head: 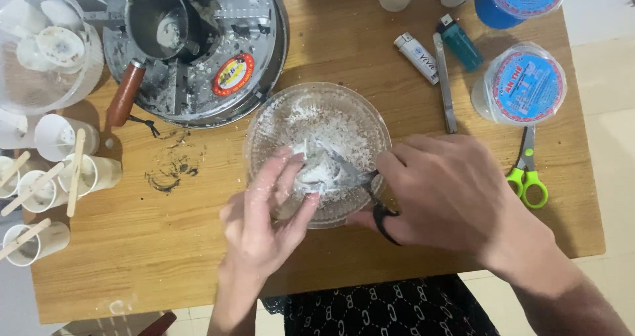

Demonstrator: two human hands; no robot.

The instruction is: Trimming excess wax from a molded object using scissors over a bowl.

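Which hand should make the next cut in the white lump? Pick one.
Right. The right hand already holds the scissors, blades at the white lump in the bowl; the left hand pinches the lump, steadying it.

Bare forearms, black garment (pale chain print) (390, 309)

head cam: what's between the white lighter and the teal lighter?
A slim metal blade-like tool lies between the white lighter and the teal lighter, running down the wooden table. Seen in the head view.
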